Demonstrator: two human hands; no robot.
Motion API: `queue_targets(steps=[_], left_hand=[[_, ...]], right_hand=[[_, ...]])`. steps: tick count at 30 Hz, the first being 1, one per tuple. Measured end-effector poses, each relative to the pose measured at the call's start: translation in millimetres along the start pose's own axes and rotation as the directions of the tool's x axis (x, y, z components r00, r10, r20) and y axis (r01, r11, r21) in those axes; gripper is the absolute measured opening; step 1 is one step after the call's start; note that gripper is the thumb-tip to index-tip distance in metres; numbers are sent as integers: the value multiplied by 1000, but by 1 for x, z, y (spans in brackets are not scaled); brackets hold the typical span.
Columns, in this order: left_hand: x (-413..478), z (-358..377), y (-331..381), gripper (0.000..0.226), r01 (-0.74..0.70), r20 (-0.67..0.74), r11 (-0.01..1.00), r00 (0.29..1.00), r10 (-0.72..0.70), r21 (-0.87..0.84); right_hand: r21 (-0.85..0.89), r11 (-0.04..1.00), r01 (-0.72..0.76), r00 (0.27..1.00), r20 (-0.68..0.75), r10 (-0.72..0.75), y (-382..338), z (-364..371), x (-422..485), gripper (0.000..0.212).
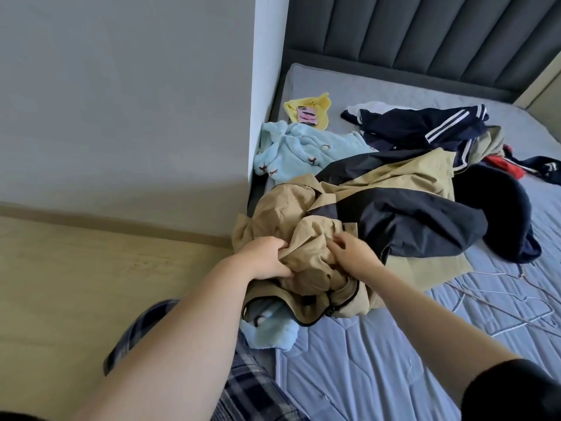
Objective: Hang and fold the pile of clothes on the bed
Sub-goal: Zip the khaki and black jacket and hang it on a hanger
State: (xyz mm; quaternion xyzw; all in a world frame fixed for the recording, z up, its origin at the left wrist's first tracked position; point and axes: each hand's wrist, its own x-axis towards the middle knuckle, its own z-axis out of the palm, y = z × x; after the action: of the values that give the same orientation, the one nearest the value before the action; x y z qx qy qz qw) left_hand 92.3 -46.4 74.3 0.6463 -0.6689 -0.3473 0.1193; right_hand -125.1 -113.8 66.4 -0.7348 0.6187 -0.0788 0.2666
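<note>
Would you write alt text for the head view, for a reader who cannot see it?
A person's left hand and right hand grip a crumpled tan and navy jacket on a mattress. Beyond lie a light blue fleece, a yellow cloth and a navy striped top; wire hangers rest at right.

a grey wall (121,101) is meeting a pale wood floor (76,284) along a beige skirting board (121,221); plaid trousers (252,387) are showing at the bottom edge.

Matt tan cloth jacket (303,238), fluffy blue fleece (291,147), quilted mattress (364,360).
</note>
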Motion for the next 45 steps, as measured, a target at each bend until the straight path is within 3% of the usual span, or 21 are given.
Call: queue_targets(steps=[2,3,5,8,10,14,18,20,22,23,25,28,31,34,37,40,43,45], left_hand=[[1,-2,3,35,-26,-28,1000,999,26,-11],[1,-3,5,33,-35,-37,999,999,34,-17],[2,-7,9,26,-47,-48,998,998,46,-29],[3,-14,10,20,-38,-95,991,995,26,-128],[3,-18,6,18,-21,-169,983,986,-10,-184],[5,-11,-3,41,15,-244,993,969,-44,-118],[0,-3,-12,80,90,-91,987,993,-79,129],[-3,2,-14,64,144,-22,977,990,-142,158],[-7,4,-8,28,191,-104,972,979,-178,139],[-9,1,-4,20,209,-182,972,965,-187,108],[-15,-10,6,16,204,-380,979,904,-195,-15],[-25,-49,34,24,45,-610,977,775,-165,-207],[-37,-107,78,27,-87,-709,984,703,-49,-155],[-60,-174,122,21,-118,-809,992,587,27,-53],[-91,-242,165,16,-182,-882,983,459,107,24],[-132,-311,205,13,-242,-944,965,281,173,105],[-182,-376,236,11,-269,-972,942,65,224,199],[-222,-418,248,8,-224,-956,931,-15,293,288]], right_hand=[[84,989,122,982,-153,-108,-9,-14,-15,59],[91,968,232,964,-155,-217,-16,-20,-20,68],[0,910,414,910,16,-414,-29,-28,-25,95],[-303,805,510,854,295,-429,-40,-24,-22,113],[-430,762,484,874,292,-390,-41,-16,-19,102],[-579,686,440,885,149,-442,-35,5,-15,26],[-583,753,304,933,22,-359,-18,20,-22,18],[-570,770,286,918,-68,-392,-16,19,-27,16],[-574,759,308,893,-99,-438,-23,11,-31,11],[-564,758,327,885,-100,-455,-30,4,-33,9],[-519,776,359,868,-120,-482,-49,-15,-37,3],[-448,809,382,864,-139,-485,-83,-52,-44,13],[-462,827,320,872,-198,-448,-125,-96,-48,24],[-439,867,235,820,-389,-419,-178,-152,-52,21],[-312,910,273,687,-599,-412,-239,-211,-62,9],[-159,901,405,526,-765,-372,-307,-267,-77,7],[-82,804,588,375,-854,-362,-381,-315,-101,11],[-64,711,700,289,-885,-364,-429,-341,-124,13]])
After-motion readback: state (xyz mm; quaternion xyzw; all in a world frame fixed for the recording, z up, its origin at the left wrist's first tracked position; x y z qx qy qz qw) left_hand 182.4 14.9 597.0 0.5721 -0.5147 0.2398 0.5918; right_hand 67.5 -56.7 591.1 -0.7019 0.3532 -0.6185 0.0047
